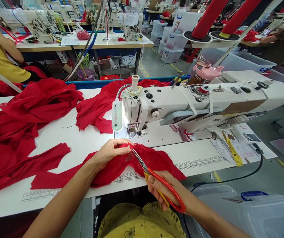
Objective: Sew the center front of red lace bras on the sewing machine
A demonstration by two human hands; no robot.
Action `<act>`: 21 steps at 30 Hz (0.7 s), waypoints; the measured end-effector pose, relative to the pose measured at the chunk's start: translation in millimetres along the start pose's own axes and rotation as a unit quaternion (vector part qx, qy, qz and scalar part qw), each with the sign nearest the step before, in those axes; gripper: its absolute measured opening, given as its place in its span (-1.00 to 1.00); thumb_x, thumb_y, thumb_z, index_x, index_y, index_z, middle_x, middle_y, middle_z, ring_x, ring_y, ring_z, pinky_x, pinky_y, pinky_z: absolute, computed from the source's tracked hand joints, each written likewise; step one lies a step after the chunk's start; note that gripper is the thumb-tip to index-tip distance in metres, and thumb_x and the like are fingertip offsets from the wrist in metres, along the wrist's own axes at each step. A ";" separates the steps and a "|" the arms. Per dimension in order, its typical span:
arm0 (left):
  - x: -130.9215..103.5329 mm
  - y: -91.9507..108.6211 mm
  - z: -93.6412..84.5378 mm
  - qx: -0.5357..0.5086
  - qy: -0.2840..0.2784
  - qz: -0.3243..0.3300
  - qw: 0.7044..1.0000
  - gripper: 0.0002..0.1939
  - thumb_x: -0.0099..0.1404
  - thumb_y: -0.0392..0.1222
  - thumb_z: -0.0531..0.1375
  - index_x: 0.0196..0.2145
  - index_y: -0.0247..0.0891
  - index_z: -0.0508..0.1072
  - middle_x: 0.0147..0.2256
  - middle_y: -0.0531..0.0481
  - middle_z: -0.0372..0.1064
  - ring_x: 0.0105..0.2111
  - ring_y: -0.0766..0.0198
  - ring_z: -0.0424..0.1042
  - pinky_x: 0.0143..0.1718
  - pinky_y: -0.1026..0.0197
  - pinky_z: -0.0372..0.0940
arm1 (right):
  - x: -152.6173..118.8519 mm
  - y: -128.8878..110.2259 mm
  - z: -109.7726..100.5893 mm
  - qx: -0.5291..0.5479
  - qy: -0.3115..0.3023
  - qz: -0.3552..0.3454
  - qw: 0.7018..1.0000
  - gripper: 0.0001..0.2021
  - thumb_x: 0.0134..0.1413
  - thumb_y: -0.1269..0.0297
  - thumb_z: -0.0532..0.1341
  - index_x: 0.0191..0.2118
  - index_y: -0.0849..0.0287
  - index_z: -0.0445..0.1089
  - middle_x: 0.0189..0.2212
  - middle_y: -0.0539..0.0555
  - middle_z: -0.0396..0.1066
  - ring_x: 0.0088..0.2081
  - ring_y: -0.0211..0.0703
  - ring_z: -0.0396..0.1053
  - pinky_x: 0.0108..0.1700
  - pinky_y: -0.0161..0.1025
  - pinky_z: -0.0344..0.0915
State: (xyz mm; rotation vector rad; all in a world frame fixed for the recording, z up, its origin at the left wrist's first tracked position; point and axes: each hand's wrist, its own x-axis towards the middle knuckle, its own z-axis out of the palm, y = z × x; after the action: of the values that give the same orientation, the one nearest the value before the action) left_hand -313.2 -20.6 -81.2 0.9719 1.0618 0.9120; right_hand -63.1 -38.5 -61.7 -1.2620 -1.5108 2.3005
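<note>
My left hand (113,151) pinches the upper edge of a red lace-trimmed fabric piece (109,172) at the front of the sewing table. In my right hand (160,188) are scissors (162,182) with red and yellow handles. Their blades point up and left, and the tips touch the fabric right beside my left fingertips. Just behind my hands stands a white sewing machine (171,102), its needle area lit. More red fabric (27,115) is heaped on the left of the table, and another red piece (94,112) lies left of the machine head.
Papers and a yellow tape measure (232,148) lie on the table's right part. Two red thread cones (210,19) stand above the machine. Plastic bins (268,215) are at the lower right. A person in yellow (0,49) sits at the upper left.
</note>
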 end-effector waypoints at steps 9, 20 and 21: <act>0.6 -1.2 -0.5 -0.021 0.003 -0.019 1.000 -0.73 0.11 -0.01 0.41 -0.37 -0.29 0.59 -0.16 -0.10 0.42 -0.21 0.18 0.40 -0.13 0.19 0.36 | 2.6 -0.2 -0.3 -0.001 0.013 0.019 1.000 -0.47 0.00 -0.26 0.31 -0.41 0.19 0.31 -0.59 -0.12 0.19 -0.62 -0.43 0.15 -0.66 -0.48 0.23; 0.8 -1.7 0.5 -0.051 -0.014 -0.026 0.998 -0.78 0.13 -0.08 0.41 -0.41 -0.30 0.58 -0.20 -0.06 0.42 -0.26 0.25 0.37 -0.18 0.23 0.31 | 6.1 15.2 -5.1 -0.038 0.014 0.001 0.999 -0.52 0.12 -0.22 0.26 -0.36 0.15 0.23 -0.55 -0.14 0.12 -0.58 -0.41 0.13 -0.62 -0.48 0.25; 0.9 -1.6 0.5 -0.053 -0.014 -0.027 0.998 -0.78 0.13 -0.08 0.41 -0.41 -0.30 0.58 -0.21 -0.06 0.42 -0.26 0.25 0.38 -0.18 0.23 0.30 | 5.6 14.5 -4.6 -0.045 0.015 -0.003 0.999 -0.52 0.12 -0.21 0.26 -0.37 0.15 0.22 -0.55 -0.14 0.11 -0.58 -0.41 0.13 -0.62 -0.48 0.25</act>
State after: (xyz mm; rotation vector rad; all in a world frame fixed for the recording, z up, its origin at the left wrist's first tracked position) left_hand -312.3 -20.4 -82.9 0.8621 1.0023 0.8988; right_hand -58.8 -39.6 -77.3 -1.3040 -1.6232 2.2231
